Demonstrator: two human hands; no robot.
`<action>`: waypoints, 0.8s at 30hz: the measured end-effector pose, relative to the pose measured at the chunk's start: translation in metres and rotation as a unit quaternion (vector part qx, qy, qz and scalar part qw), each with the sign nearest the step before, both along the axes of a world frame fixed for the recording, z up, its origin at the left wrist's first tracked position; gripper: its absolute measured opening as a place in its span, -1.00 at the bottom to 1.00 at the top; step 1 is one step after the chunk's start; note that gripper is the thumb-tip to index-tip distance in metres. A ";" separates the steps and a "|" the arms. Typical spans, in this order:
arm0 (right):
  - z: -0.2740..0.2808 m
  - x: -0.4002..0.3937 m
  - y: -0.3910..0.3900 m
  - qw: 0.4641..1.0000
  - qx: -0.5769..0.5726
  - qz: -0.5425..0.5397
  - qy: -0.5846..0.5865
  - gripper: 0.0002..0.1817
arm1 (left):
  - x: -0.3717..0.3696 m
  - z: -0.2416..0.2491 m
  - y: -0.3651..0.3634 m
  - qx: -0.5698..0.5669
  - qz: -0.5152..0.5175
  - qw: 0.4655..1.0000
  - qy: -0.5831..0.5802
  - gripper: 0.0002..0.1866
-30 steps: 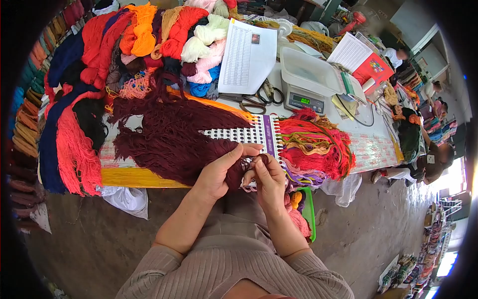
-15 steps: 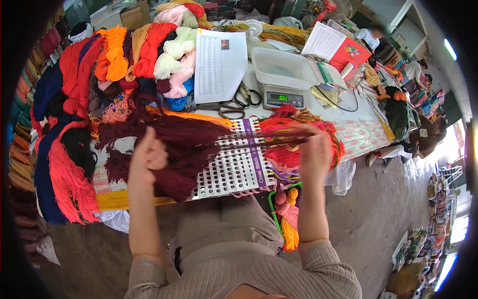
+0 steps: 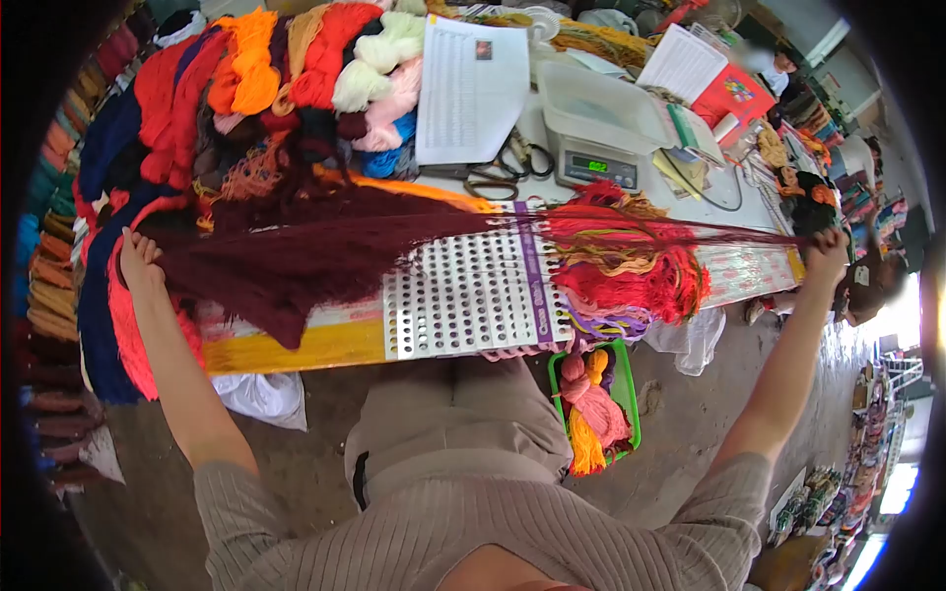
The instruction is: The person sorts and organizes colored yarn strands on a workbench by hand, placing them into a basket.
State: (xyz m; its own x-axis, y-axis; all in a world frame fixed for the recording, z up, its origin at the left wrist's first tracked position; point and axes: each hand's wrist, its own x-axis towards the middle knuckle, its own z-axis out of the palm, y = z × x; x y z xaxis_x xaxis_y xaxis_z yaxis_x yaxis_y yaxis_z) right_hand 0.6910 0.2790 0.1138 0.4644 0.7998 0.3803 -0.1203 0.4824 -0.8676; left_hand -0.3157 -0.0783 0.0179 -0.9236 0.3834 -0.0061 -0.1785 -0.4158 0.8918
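A wide bundle of dark maroon thread (image 3: 296, 251) is stretched across the table between my two hands. At the far left, my left hand (image 3: 143, 251) is closed around the bundle's end. Out at the right, my right hand (image 3: 826, 252) grips a thin set of strands drawn off the bundle. These strands pass over a white thread card (image 3: 463, 295) with rows of holes and a purple band, and over a heap of red and mixed threads (image 3: 621, 251). The middle of the bundle sags towards the table's front edge.
Colourful skeins (image 3: 246, 74) are piled at the back left. A printed sheet (image 3: 468, 108), scissors (image 3: 527, 153) and a digital scale (image 3: 601, 163) bearing a clear plastic tub (image 3: 601, 103) stand behind. Below the table edge is a green basket (image 3: 634, 414) of yarn. People are at the far right.
My hands have moved far apart, the left one leftward and the right one rightward. The maroon thread is now pulled out long, uncovering more of the card. The view has shifted slightly.
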 end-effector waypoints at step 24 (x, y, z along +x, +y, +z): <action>0.009 0.114 -0.048 0.946 -0.031 -0.311 -0.089 -0.72 | -0.238 0.033 -0.084 0.109 0.100 0.989 -0.002 -0.63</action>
